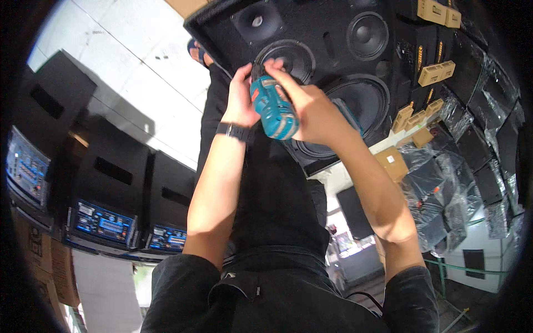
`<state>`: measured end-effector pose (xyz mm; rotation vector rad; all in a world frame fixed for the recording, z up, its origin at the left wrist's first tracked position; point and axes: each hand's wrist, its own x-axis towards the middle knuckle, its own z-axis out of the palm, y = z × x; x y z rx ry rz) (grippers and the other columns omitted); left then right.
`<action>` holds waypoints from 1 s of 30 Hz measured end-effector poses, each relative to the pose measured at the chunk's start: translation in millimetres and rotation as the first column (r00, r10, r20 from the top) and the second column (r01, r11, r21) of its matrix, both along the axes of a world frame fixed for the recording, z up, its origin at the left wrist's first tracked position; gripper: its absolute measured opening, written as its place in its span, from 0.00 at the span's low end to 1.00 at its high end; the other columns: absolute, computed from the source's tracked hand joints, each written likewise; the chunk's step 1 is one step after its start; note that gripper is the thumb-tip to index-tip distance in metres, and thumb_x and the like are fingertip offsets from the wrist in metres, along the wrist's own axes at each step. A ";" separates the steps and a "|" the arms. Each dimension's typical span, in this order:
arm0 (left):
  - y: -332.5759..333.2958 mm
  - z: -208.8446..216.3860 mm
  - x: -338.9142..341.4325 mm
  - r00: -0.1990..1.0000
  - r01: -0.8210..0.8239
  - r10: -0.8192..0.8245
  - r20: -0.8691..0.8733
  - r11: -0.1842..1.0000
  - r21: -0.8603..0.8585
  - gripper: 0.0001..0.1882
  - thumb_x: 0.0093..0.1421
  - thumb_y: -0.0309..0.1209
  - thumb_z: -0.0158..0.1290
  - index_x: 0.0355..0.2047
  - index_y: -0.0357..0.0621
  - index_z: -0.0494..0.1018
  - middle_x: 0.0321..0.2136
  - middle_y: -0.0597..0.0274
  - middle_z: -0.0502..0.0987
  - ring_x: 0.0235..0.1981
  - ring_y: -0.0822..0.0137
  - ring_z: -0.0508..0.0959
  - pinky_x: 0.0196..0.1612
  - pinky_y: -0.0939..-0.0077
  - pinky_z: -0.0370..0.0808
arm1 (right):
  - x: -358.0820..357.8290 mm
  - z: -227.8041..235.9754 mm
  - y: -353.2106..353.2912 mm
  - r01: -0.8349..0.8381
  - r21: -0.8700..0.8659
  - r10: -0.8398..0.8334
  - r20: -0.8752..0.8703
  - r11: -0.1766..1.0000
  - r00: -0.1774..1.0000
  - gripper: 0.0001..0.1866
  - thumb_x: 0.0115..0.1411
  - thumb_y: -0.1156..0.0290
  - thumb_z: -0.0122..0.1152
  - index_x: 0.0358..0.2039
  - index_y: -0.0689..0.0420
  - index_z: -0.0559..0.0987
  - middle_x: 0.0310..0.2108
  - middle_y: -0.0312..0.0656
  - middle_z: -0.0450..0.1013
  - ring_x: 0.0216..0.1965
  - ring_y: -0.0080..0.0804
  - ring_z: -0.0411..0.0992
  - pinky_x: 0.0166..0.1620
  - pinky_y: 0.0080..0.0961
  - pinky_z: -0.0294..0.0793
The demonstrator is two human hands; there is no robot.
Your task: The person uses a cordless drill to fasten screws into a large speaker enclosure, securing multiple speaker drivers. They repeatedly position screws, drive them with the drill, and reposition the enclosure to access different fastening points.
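A teal cordless drill (273, 114) points away from me over the front of a big black speaker cabinet (327, 64). My right hand (316, 114) wraps round it from the right, and its fingers reach forward to the drill's front end. On the other side my left hand (242, 100), with a dark watch on the wrist, is closed against the front of the drill. The drill's body hides the tip and part of the left fingers. Beneath the hands is a round speaker cone (300, 55), with a larger woofer (363, 100) to the right.
Black speakers with lit blue control panels (105, 222) stand along the left. Small tan boxes (437, 73) sit at the right, near plastic-wrapped black cabinets (488, 122). A brown carton (391, 165) is beside my right forearm. Someone's sandalled foot (200, 54) rests on the white floor (133, 61).
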<state>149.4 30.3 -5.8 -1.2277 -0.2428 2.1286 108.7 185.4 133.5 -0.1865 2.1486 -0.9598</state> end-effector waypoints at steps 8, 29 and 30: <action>-53.6 44.6 -39.6 0.565 0.669 -0.825 0.031 0.436 -0.602 0.29 0.73 0.56 0.44 0.59 0.45 0.72 0.54 0.62 0.78 0.54 0.65 0.76 0.58 0.57 0.72 | 9.7 1.3 -2.6 0.114 0.082 -0.119 0.058 0.990 0.991 0.38 0.50 0.76 0.67 0.63 0.59 0.65 0.36 0.65 0.79 0.42 0.66 0.79 0.47 0.57 0.80; 106.0 10.0 -217.4 -0.466 -0.885 -0.393 0.793 0.191 -0.425 0.13 0.66 0.31 0.52 0.46 0.59 0.83 0.53 0.67 0.80 0.42 0.52 0.85 0.42 0.57 0.84 | 53.7 -17.6 -31.5 0.644 0.020 -0.642 0.102 0.765 0.760 0.40 0.47 0.72 0.67 0.63 0.59 0.66 0.39 0.64 0.80 0.47 0.64 0.79 0.52 0.50 0.78; 105.3 6.9 -218.9 -0.474 -0.881 -0.390 0.789 0.194 -0.433 0.12 0.65 0.31 0.52 0.45 0.59 0.83 0.53 0.67 0.80 0.42 0.53 0.85 0.42 0.57 0.84 | 55.1 -16.1 -32.5 0.656 0.028 -0.654 0.124 0.755 0.747 0.43 0.46 0.71 0.68 0.65 0.58 0.65 0.43 0.65 0.79 0.49 0.65 0.77 0.55 0.50 0.76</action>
